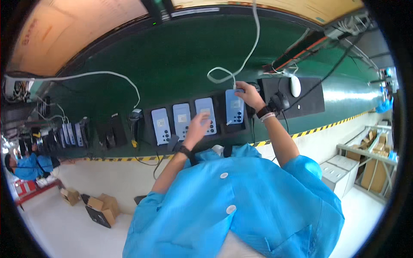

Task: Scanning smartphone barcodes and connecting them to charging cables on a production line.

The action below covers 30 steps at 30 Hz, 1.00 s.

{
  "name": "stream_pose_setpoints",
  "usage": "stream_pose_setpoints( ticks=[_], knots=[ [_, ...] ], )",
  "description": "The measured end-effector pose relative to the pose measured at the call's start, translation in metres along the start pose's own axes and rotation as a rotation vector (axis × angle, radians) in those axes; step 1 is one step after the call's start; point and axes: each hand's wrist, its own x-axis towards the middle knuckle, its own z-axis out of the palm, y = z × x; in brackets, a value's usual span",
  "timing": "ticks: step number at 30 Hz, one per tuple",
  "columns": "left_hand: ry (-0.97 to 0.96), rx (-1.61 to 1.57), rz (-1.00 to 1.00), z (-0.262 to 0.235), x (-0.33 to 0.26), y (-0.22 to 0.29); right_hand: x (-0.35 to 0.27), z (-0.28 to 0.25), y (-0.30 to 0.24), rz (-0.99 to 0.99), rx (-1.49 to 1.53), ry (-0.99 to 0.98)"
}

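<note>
Left hand (197,125) fingers spread over third phone (205,115) | right hand (249,95) clamps rightmost phone (234,106)

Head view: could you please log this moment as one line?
right hand: at white cable plug atop rightmost phone | left hand: over third phone | four phones in row

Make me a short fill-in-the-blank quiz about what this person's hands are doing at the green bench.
1. Lying in a row on the dark tray are ____ light blue phones.
2. The right hand holds the top of the rightmost phone, where a ____ cable comes in.
3. The left hand reaches over the phone that is ____ from the left.
4. The computer mouse on the black mat is ____.

Missing words: four; white; third; white
</note>
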Motion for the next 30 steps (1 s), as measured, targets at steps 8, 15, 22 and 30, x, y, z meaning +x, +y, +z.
stream_pose_setpoints(
  ticks=[8,15,22,30],
  knots=[
    [0.551,-0.14,-0.199,-0.144,-0.131,-0.076,0.029,0.15,-0.056,-0.032,0.191,-0.17],
    [0.701,-0.063,-0.339,-0.194,-0.173,-0.075,0.103,0.348,-0.135,-0.044,0.321,-0.325],
    [0.678,0.408,-0.015,-0.237,-0.129,-0.1,0.129,0.337,-0.161,0.039,0.695,-0.047],
    [0.307,0.244,-0.463,-0.277,-0.06,-0.117,0.056,0.282,-0.137,-0.111,-0.326,-0.255]
  ],
)
